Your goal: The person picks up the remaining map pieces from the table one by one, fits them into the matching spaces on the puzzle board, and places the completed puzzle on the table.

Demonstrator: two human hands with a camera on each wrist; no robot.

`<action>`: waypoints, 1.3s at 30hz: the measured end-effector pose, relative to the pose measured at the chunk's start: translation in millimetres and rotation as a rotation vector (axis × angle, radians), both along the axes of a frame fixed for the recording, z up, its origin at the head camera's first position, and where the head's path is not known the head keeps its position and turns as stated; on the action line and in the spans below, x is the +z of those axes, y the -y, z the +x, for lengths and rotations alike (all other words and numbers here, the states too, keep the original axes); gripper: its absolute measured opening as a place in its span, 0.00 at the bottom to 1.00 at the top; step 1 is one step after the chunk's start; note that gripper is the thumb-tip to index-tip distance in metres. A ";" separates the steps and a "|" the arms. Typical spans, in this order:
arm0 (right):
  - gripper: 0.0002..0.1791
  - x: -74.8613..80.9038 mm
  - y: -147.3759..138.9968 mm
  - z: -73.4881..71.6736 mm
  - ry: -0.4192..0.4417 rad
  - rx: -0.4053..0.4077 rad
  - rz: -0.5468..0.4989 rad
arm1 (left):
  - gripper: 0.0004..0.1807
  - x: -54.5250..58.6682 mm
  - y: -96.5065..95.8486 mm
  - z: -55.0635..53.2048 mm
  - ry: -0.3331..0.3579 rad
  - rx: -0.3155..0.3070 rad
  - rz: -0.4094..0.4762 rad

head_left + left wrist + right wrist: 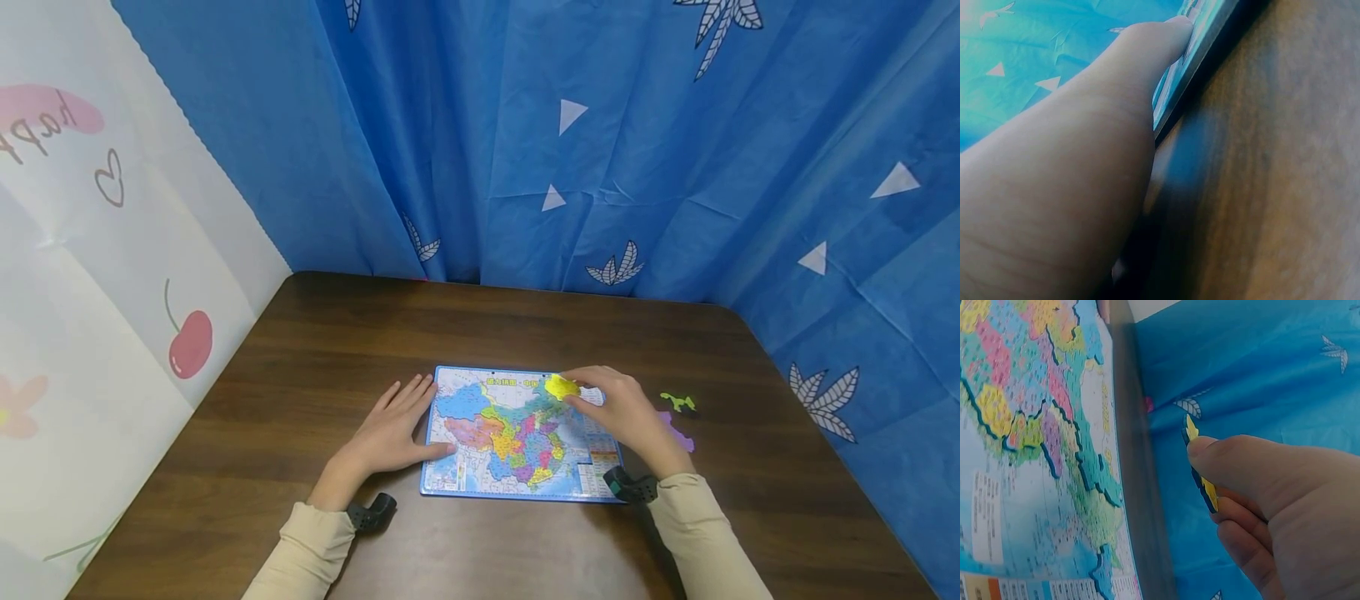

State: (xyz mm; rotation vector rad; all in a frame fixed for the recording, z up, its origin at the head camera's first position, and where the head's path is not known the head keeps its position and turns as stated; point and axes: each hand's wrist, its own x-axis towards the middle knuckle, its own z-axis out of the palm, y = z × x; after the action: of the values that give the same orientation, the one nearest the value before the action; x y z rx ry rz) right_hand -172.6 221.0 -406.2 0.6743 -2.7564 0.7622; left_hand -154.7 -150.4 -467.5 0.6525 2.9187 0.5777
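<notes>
A blue-edged map puzzle board (450, 479) lies flat on the table, most of its coloured province pieces set in place. At its left edge rests my left hand (397, 427), fingers spread and straight, the thumb lying on the board. The left wrist view shows that thumb (1175, 34) over the board's edge. My right hand (618, 408) pinches a yellow puzzle piece (562, 387) between thumb and fingers, above the board's upper right part. In the right wrist view the yellow piece (1202, 472) is held edge-on, its dark underside showing, apart from the board.
Right of the board, a green puzzle piece (678, 402) and a purple puzzle piece (677, 431) lie on the dark wooden table (337, 333); the right forearm partly covers the purple one. A blue curtain (525, 167) hangs behind, and a white printed sheet (112, 250) borders the left.
</notes>
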 end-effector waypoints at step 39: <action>0.22 4.0 33.0 -15.2 0.022 0.115 -0.057 | 0.62 2.3 -1.6 -4.6 0.013 -0.006 -0.010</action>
State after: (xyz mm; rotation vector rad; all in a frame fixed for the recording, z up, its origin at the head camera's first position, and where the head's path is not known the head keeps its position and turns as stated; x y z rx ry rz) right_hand -187.9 188.0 -402.1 0.8239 -2.7229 0.8738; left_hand -159.3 -148.8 -465.2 0.6542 2.9046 0.5641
